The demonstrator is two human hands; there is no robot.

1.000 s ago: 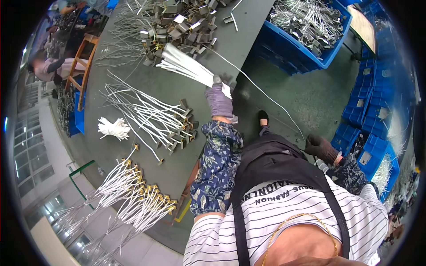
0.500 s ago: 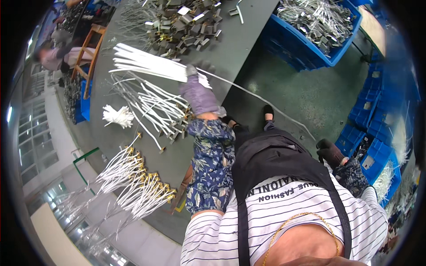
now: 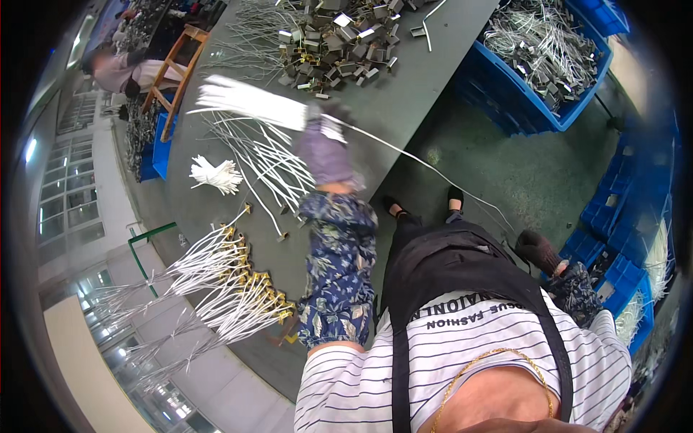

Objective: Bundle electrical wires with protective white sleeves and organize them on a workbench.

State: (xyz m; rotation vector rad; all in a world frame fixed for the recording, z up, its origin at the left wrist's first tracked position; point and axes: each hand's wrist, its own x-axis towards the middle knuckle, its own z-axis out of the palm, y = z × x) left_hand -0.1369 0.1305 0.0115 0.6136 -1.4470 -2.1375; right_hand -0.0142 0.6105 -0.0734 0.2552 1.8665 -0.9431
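Metal clips beyond left hand gripping white rods

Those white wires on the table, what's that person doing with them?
A person in a striped shirt stands at a long grey table. Their gloved left hand grips a bundle of white wires over the tabletop. The right hand hangs beside blue bins, holding nothing visible. More wire bunches and metal clips lie on the table.

A grey glove is covering the left hand, above a navy floral sleeve. The cable bundle is showing white against the dark grey-green bench. The right hand is wearing a dark glove. The crate is showing blue, the shirt striped white and black.
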